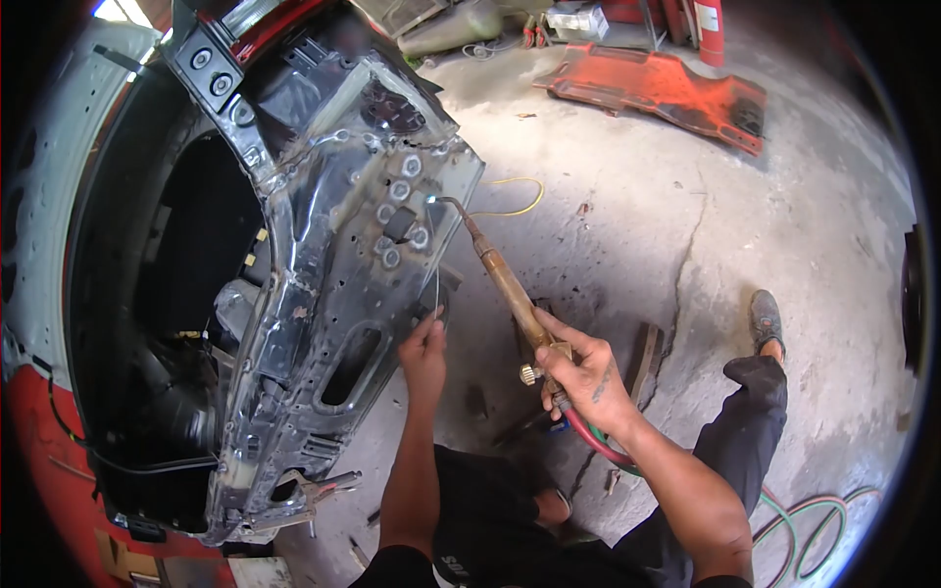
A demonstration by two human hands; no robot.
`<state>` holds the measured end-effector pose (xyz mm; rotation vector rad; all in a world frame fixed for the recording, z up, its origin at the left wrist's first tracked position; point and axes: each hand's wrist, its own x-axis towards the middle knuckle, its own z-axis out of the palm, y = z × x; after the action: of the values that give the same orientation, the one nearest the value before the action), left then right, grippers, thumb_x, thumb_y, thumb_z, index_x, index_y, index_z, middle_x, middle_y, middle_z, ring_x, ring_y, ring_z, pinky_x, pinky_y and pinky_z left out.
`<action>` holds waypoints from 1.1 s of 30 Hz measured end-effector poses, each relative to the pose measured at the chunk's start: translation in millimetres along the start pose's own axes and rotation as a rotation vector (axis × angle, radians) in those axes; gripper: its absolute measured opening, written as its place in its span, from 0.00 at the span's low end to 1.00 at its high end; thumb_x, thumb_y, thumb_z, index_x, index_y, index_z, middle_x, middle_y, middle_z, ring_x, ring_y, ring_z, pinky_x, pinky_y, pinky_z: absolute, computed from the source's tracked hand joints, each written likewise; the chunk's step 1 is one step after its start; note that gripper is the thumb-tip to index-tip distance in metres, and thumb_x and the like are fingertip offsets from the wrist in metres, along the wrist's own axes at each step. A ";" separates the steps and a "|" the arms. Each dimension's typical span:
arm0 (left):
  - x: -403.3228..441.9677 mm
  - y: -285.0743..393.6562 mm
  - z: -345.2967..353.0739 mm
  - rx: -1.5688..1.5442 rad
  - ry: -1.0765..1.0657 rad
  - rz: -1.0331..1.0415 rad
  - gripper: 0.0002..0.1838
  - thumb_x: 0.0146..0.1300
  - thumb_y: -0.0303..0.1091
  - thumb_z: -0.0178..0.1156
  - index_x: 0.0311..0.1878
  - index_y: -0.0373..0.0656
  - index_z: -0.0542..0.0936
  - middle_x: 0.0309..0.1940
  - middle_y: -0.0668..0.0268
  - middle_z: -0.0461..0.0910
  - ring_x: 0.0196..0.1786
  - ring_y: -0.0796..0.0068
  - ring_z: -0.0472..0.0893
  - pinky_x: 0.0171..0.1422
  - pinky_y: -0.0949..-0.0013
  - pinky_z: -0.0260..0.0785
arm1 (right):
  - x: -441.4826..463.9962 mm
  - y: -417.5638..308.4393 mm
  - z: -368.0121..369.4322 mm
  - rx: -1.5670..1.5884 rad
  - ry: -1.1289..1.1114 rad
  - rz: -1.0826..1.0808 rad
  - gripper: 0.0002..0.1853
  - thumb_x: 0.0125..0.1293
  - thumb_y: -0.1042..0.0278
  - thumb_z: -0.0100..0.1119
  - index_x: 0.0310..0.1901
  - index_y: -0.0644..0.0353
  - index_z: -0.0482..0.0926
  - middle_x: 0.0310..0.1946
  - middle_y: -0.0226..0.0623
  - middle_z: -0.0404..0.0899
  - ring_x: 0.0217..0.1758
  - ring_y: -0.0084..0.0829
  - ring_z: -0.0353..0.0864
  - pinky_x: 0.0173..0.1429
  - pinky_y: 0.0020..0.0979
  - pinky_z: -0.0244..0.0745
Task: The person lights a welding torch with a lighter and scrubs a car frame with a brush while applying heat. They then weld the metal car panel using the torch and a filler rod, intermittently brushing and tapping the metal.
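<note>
My right hand (585,374) is wrapped round the handle of a brass welding torch (510,294), with red and green hoses (596,443) running from its back end. The torch's bent tip reaches the grey metal body panel (368,274) of a car, where a small bright blue-white glow shows near several round weld spots. Between the fingers of my left hand (423,348) is a thin filler rod (437,284), pointing up along the panel's right edge toward the glow. Whether the rod's end touches the panel I cannot tell.
Locking pliers (309,500) clamp the panel's lower end. A red creeper board (667,93) lies on the concrete floor (608,196), with a red cylinder (708,34) behind it. Hoses (818,529) coil at lower right. A yellow wire (529,196) lies beside the panel.
</note>
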<state>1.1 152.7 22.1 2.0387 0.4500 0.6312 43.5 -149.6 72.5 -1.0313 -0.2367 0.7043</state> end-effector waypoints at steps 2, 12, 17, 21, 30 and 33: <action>2.0 -2.2 0.0 -0.013 0.003 0.005 0.16 0.79 0.30 0.61 0.64 0.38 0.87 0.27 0.77 0.73 0.31 0.85 0.70 0.37 0.75 0.64 | 1.1 0.4 0.2 -0.012 -0.014 -0.013 0.33 0.81 0.64 0.59 0.83 0.60 0.64 0.33 0.32 0.79 0.24 0.23 0.82 0.27 0.27 0.80; 3.4 9.0 2.9 0.013 -0.011 0.033 0.15 0.78 0.29 0.61 0.63 0.35 0.87 0.28 0.74 0.76 0.33 0.84 0.72 0.40 0.74 0.67 | 3.7 2.8 0.3 -0.050 -0.024 -0.019 0.33 0.82 0.64 0.59 0.83 0.61 0.62 0.32 0.31 0.79 0.24 0.23 0.83 0.27 0.27 0.81; 3.1 12.8 3.8 0.019 -0.008 0.030 0.15 0.79 0.30 0.62 0.62 0.36 0.87 0.29 0.73 0.77 0.34 0.83 0.74 0.41 0.74 0.68 | 3.0 1.9 0.9 -0.048 -0.030 -0.032 0.33 0.82 0.64 0.59 0.83 0.61 0.63 0.32 0.31 0.79 0.25 0.23 0.83 0.27 0.27 0.81; 5.2 7.2 3.3 0.006 -0.005 0.048 0.15 0.79 0.30 0.62 0.62 0.36 0.87 0.29 0.73 0.77 0.33 0.83 0.73 0.41 0.73 0.68 | 1.7 0.9 1.3 -0.051 -0.023 -0.027 0.33 0.81 0.64 0.59 0.83 0.61 0.63 0.33 0.31 0.80 0.25 0.23 0.83 0.27 0.27 0.81; 3.9 11.1 4.6 -0.060 -0.024 0.031 0.16 0.79 0.27 0.58 0.63 0.35 0.87 0.29 0.75 0.75 0.33 0.85 0.71 0.39 0.75 0.66 | -0.2 -0.8 0.7 -0.043 -0.006 -0.011 0.33 0.78 0.68 0.59 0.82 0.60 0.65 0.38 0.35 0.82 0.23 0.22 0.81 0.27 0.27 0.80; 6.0 15.2 3.2 -0.078 -0.042 0.042 0.17 0.79 0.27 0.57 0.63 0.34 0.86 0.29 0.75 0.74 0.33 0.85 0.71 0.39 0.76 0.66 | -0.2 1.0 0.0 -0.038 -0.015 -0.028 0.35 0.76 0.69 0.62 0.82 0.60 0.65 0.37 0.35 0.83 0.24 0.21 0.80 0.28 0.27 0.79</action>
<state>8.7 146.2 35.3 1.9880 0.3531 0.6211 43.0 -149.4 71.7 -1.0579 -0.2778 0.6844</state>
